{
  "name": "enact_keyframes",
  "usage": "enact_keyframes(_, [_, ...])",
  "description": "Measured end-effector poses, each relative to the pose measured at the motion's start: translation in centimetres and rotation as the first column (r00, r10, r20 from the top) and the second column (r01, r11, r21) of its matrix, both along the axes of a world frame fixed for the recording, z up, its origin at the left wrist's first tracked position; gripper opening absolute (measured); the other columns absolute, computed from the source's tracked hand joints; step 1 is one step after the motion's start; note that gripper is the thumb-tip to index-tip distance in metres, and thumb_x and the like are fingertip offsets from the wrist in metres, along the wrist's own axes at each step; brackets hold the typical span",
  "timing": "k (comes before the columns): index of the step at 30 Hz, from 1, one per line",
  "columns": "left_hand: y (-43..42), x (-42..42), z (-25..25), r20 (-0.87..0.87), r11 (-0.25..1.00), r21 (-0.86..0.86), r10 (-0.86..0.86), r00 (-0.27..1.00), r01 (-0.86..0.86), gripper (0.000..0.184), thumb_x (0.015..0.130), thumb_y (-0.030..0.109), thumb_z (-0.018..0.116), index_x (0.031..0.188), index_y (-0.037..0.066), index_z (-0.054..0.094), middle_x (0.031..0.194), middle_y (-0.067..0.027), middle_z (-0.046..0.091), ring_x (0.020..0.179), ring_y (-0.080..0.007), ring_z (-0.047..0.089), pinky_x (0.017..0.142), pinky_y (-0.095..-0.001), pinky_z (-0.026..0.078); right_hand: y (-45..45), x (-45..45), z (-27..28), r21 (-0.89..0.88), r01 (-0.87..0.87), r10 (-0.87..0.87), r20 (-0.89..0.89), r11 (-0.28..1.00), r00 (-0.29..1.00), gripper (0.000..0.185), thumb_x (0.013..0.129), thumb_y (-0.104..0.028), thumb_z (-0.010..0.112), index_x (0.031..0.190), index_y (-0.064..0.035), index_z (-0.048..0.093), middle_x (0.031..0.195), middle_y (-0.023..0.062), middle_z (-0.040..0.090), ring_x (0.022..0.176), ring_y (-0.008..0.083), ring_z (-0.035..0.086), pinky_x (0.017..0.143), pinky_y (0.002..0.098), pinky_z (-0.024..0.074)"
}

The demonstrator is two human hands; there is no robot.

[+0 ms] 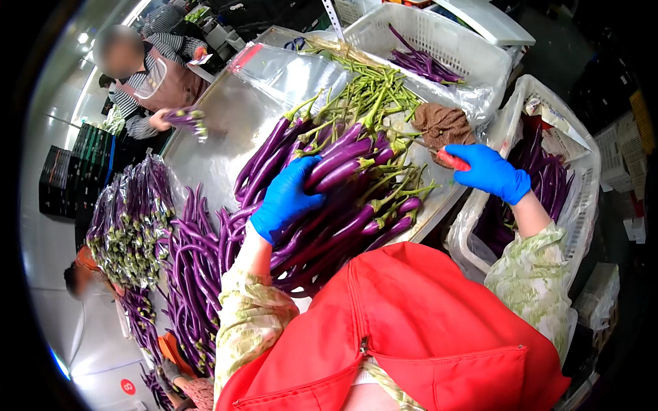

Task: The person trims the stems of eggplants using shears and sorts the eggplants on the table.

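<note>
My left hand [291, 195], in a blue glove, is closed around the lower end of some long purple eggplants [336, 175] on top of a pile. Their green stems point away from me, toward the right. My gloved right hand [493, 172] grips the red handle of a knife [452, 159], whose blade reaches left toward the eggplant stems. Just beyond the knife lies a crumpled brown cloth [444, 125]. Cut green stem ends [377, 85] are heaped behind the pile on the metal table [223, 130].
White crates [480, 51] with eggplants stand behind the table and at my right [582, 171]. Clear plastic bags [288, 72] lie at the table's far side. Bagged eggplants [133, 219] and loose eggplants [195, 267] fill the left. Across the table a person [161, 75] holds eggplants.
</note>
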State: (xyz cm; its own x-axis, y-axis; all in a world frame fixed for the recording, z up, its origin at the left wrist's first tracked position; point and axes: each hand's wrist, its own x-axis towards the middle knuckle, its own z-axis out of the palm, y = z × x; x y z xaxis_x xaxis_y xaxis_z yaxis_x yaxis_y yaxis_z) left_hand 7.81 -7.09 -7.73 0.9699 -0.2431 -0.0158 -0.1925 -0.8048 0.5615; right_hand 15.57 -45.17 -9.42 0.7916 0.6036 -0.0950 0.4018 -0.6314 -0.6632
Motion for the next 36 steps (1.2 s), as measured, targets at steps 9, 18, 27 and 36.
enact_keyframes(9, [-0.5, 0.7, -0.5, -0.07, 1.0, 0.003, 0.022, 0.997, -0.022, 0.068, 0.067, 0.008, 0.071, 0.13, 0.004, 0.046, 0.122, -0.0159, 0.055, 0.114, -0.0262, 0.052, 0.1, -0.0332, 0.039, 0.3, 1.4, 1.2, -0.229, -0.069, 0.101, 0.13, 0.971, 0.986, 0.042, 0.069, -0.012, 0.057, 0.111, -0.009, 0.057, 0.086, 0.0181, 0.062, 0.078, 0.0375, 0.06, 0.068, 0.0413, 0.0484])
enact_keyframes(18, [-0.5, 1.0, -0.8, -0.1, 0.999, -0.036, 0.0, 0.995, -0.004, 0.066, 0.066, 0.011, 0.074, 0.125, 0.001, 0.047, 0.123, -0.0171, 0.052, 0.117, -0.0282, 0.049, 0.101, -0.0335, 0.036, 2.0, 3.6, 0.2, -0.248, -0.098, 0.145, 0.179, 0.964, 0.973, 0.022, 0.072, -0.012, 0.055, 0.094, -0.0089, 0.057, 0.08, 0.0173, 0.061, 0.075, 0.0378, 0.059, 0.063, 0.0427, 0.0465])
enact_keyframes(27, [0.3, 1.4, -2.6, -0.035, 0.999, -0.028, -0.028, 0.999, 0.027, 0.063, 0.062, 0.02, 0.076, 0.117, 0.001, 0.052, 0.13, -0.022, 0.045, 0.122, -0.0366, 0.043, 0.102, -0.0372, 0.036, 3.4, 5.4, 1.4, -0.347, -0.172, 0.246, 0.183, 0.922, 0.952, 0.025, 0.086, -0.03, 0.053, 0.099, -0.0102, 0.061, 0.081, 0.0187, 0.061, 0.076, 0.037, 0.06, 0.066, 0.0424, 0.0463])
enact_keyframes(36, [-0.5, 1.3, -1.2, -0.076, 0.994, -0.1, -0.061, 0.995, 0.053, 0.067, 0.063, 0.014, 0.075, 0.124, 0.002, 0.049, 0.131, -0.0192, 0.045, 0.122, -0.033, 0.043, 0.105, -0.0366, 0.032, 2.6, 5.7, 1.7, -0.27, -0.212, 0.245, 0.094, 0.939, 0.965, 0.029, 0.08, -0.028, 0.055, 0.101, -0.0091, 0.061, 0.085, 0.0181, 0.062, 0.079, 0.0351, 0.061, 0.069, 0.0415, 0.047])
